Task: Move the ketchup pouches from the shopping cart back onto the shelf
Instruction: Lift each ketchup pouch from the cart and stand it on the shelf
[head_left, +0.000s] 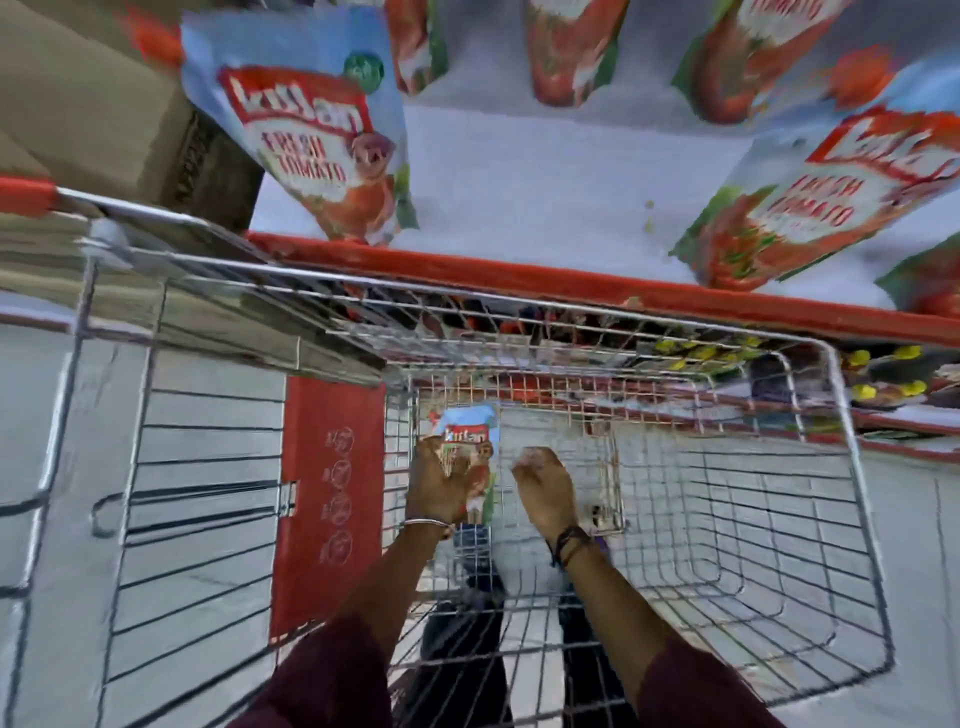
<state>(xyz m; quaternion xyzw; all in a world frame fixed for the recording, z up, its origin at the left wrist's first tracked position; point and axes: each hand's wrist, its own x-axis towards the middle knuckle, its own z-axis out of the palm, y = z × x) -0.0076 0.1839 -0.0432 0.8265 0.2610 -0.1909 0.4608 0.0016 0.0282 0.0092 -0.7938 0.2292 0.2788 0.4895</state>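
Both my hands reach down into the wire shopping cart (831, 467). My left hand (439, 480) grips a ketchup pouch (475, 441), pale blue with a red label, standing upright near the cart's bottom. My right hand (543, 486) hovers just right of that pouch with curled fingers, and nothing shows in it. Above the cart's far rim is the white shelf (545, 192) with a red front edge. Several ketchup pouches stand on it: one at the left (306, 145), one at the right (826, 202), more behind at the back (571, 47).
A cardboard box (104, 104) sits left of the shelf above the cart's red handle. The cart's red child-seat flap (322, 499) hangs at the left. Lower shelves with yellow-capped items (883, 374) show behind the cart at the right. My legs show through the basket.
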